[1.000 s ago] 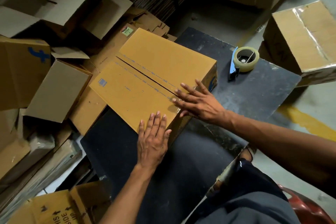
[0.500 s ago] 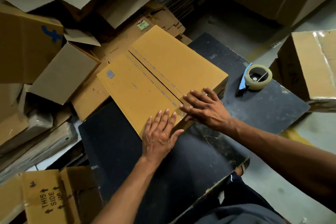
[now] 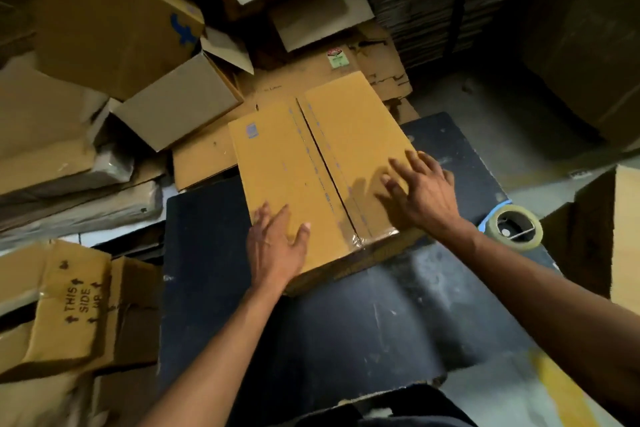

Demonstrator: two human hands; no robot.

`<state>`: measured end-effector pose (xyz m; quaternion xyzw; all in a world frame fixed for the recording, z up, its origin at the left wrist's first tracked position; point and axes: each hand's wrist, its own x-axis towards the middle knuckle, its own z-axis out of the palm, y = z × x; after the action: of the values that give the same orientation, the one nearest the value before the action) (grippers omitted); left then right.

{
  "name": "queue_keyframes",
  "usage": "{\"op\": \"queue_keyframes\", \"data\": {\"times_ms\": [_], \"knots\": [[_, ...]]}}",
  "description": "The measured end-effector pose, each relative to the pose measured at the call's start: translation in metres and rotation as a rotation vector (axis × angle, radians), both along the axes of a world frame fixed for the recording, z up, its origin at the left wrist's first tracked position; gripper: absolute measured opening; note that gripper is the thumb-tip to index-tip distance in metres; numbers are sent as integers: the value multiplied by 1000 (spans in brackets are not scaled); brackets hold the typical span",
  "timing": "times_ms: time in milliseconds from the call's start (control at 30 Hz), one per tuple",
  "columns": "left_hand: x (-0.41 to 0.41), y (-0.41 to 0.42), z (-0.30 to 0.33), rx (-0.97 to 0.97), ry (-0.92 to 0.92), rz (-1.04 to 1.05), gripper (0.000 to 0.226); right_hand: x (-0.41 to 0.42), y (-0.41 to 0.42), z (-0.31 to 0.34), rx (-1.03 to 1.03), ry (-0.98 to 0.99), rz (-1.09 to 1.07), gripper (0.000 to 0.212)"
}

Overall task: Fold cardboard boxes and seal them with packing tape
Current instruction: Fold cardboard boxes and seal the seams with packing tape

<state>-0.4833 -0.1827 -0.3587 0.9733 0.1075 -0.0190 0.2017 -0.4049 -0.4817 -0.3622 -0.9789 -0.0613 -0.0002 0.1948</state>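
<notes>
Here we have the folded cardboard box (image 3: 322, 163) lying flat-topped on the dark board (image 3: 363, 329), its far end reaching past the board's edge toward 12 o'clock; its two top flaps are closed and meet along a seam that runs from about 12 to 5 o'clock, and a short strip of clear tape (image 3: 360, 229) shines across the seam's near end. Our left hand (image 3: 275, 246) lies flat with fingers straight on the left flap at the box's near corner, around 7 o'clock of the seam, holding nothing. Our right hand (image 3: 422, 191) rests on the right flap at about 3 o'clock of the seam, fingers spread and extended toward 10 o'clock, also grasping nothing; it is a little blurred, so we cannot tell how firmly it presses. Out at 3 o'clock from the box, near the board's right edge and apart from the box, sits the roll of packing tape (image 3: 516, 227) with a blue dispenser part just beside it. Beyond the board, from 7 through 12 o'clock, we see a heap of open and flattened cartons (image 3: 114, 31), one at 8 o'clock printed THIS SIDE UP (image 3: 81, 302), and at 3 o'clock another carton (image 3: 623, 239) cut by the frame's edge
</notes>
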Motion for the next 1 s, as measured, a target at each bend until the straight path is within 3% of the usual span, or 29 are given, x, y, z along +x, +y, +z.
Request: {"op": "queue_keyframes", "data": {"times_ms": [100,200,400,533,600,700,800,867,933,1000], "knots": [[22,2,14,-261,163,339,84,43,-8,19,14,204,-90,54],[37,2,19,-418,229,389,84,45,7,29,-103,339,-75,43],[66,64,32,-86,317,216,77,-37,66,51,-381,269,57,45],[90,94,48,153,233,121,47,-96,123,55,-277,391,235,45],[88,78,50,140,151,50,52,-109,141,51,-118,464,267,52],[61,33,40,37,63,-97,60,-89,133,48,44,354,142,42],[19,-17,18,17,75,-186,72,-38,88,43,26,165,-89,41],[-7,-41,1,55,80,-216,86,-4,55,40,-13,225,-220,51],[-26,-49,-12,111,83,-289,97,14,37,35,78,395,-280,55],[-36,-44,-21,220,87,-378,88,12,33,23,176,450,-259,58]]}}
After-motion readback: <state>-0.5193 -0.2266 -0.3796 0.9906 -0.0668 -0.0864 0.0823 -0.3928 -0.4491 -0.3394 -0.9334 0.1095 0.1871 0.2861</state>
